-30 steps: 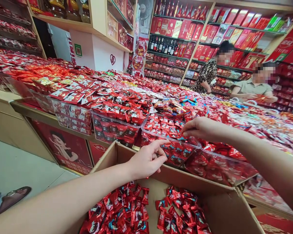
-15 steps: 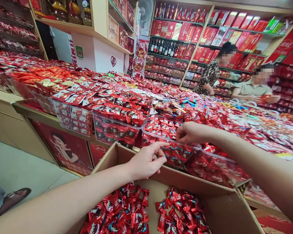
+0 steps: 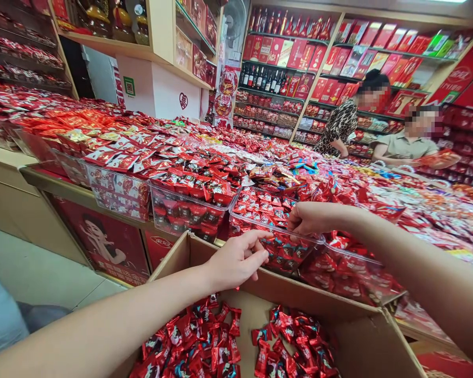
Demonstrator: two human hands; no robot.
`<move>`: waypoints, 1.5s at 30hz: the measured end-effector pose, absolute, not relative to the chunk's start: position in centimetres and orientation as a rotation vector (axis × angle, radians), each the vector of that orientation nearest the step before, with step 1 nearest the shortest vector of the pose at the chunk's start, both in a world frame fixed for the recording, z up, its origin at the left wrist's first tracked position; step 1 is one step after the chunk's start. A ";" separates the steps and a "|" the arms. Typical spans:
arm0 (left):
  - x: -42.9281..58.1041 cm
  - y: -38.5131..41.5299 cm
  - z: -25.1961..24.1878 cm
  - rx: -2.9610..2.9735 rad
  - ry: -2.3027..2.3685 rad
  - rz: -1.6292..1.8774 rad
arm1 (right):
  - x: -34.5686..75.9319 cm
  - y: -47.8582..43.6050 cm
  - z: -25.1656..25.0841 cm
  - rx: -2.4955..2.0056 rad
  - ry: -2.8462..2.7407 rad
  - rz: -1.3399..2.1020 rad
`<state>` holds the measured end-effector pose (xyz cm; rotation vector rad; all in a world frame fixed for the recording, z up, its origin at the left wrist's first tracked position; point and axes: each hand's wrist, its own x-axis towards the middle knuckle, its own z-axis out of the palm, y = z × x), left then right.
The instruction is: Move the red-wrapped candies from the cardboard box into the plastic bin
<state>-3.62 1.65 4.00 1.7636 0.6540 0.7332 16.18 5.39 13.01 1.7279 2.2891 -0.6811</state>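
My left hand (image 3: 236, 261) hangs over the far wall of the cardboard box (image 3: 299, 291). Its index finger stretches toward the clear bin and a gap shows between finger and thumb; the other fingers curl loosely and nothing shows in them. My right hand (image 3: 309, 218) reaches down at the front of the clear plastic bin (image 3: 274, 249) of red wrapped candies (image 3: 266, 205). Its fingers are bent together, with the tips low against the candies, and whatever they hold is hidden. Two heaps of red wrapped candies (image 3: 193, 336) lie on the box's floor.
More clear bins (image 3: 191, 210) heaped with wrapped sweets line the counter on both sides. Across it are two people, one in a leopard-print top (image 3: 339, 126), one in a light shirt (image 3: 404, 144). Shelves of bottles (image 3: 266, 79) stand behind. Grey-blue fabric (image 3: 2, 315) shows at the lower left.
My right hand has shifted slightly right and down at the bin; my left hand stays nearly still. At lower left the sandalled foot is gone from sight and light fabric has come in.
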 end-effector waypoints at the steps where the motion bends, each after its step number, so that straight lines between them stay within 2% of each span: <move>1: -3.7 1.7 4.0 1.747 0.652 0.737 | 16.3 5.4 13.2 1.727 2.290 -0.685; 9: -4.0 1.7 4.1 1.594 0.523 0.884 | 14.5 0.7 14.4 1.898 2.720 -0.318; 14: -3.9 0.6 3.8 1.587 0.419 0.891 | 10.5 -4.4 9.1 1.895 2.858 -0.865; 18: -3.6 -0.3 3.2 1.575 0.469 0.788 | 9.2 -5.3 4.5 2.070 2.995 -0.903; 21: -3.3 -0.4 2.9 1.505 0.487 0.689 | 9.7 -5.2 3.0 2.096 3.045 -1.079; 26: -2.7 0.1 3.5 1.353 0.501 0.581 | 11.5 -5.3 2.6 2.295 2.885 -1.613; 31: -2.8 0.5 4.1 1.322 0.503 0.441 | 13.2 -5.7 3.3 2.521 2.893 -1.425; 37: -3.0 0.0 3.8 1.057 0.378 0.214 | 13.4 -6.1 4.1 2.176 2.954 -1.716; 45: -2.6 -0.1 4.3 1.618 0.543 0.439 | 13.1 -6.0 3.9 2.366 2.482 -2.273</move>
